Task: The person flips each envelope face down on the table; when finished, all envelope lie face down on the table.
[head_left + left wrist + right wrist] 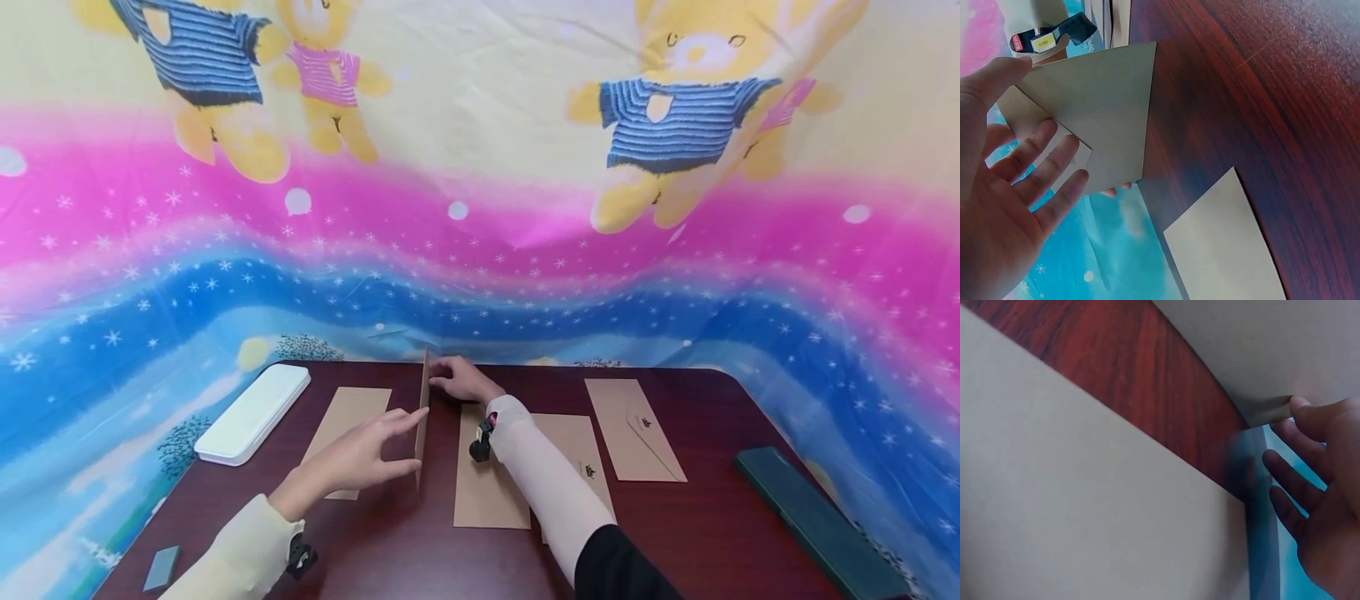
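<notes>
A brown kraft envelope (423,417) stands upright on edge between the two hands, its pointed flap (1075,156) facing the left palm. My left hand (367,450) is at its left face, fingers spread and slightly bent, with thumb and fingertips right at the paper. At the far end, my right hand (463,379) pinches the envelope's edge between thumb and index finger, the other fingers held loosely apart. Beneath the right forearm lie overlapping envelopes (491,483). Another envelope (352,417) lies partly behind the left hand.
A sealed envelope (637,433) lies to the right on the dark red-brown table (697,533). A white case (255,412) is at the back left, a small blue-grey block (161,568) at the front left. Along the right edge lies a dark green case (817,521). Printed cloth (480,275) hangs behind.
</notes>
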The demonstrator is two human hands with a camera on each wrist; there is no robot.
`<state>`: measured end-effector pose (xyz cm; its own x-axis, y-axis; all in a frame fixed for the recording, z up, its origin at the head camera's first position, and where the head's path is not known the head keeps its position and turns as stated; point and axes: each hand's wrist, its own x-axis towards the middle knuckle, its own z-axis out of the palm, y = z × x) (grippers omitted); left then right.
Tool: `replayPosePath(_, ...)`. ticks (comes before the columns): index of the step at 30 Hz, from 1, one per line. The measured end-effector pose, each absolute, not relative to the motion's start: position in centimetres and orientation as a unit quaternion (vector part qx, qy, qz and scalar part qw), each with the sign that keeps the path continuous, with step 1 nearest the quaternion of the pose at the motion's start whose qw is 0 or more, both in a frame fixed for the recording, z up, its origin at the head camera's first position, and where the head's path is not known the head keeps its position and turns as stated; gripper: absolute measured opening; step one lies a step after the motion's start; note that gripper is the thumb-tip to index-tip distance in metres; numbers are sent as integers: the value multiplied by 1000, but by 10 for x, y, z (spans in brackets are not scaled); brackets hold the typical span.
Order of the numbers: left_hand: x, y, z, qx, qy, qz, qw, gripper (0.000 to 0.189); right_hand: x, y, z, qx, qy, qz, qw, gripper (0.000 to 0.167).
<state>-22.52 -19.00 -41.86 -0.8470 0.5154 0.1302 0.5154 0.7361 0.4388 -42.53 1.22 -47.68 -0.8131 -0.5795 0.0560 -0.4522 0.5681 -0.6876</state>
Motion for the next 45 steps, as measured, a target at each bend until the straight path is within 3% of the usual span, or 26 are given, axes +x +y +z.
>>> replayPosePath(13, -227, -188, -420, 287, 930, 228, -16, 78, -422, 8, -474, -270, 903, -322, 90, 31)
replayPosePath(31, -226, -191, -419, 311, 922, 228, -44, 77, -421, 13, -471, -284, 904, -307, 83, 33)
replayPosePath(37, -225, -194, -418, 319, 917, 229, -68, 78, -424, 16, -470, -292, 893, -336, 73, 25)
replayPosePath(45, -225, -197, -412, 330, 908, 238, -102, 76, -431, 24, -467, -294, 882, -361, 70, 30)
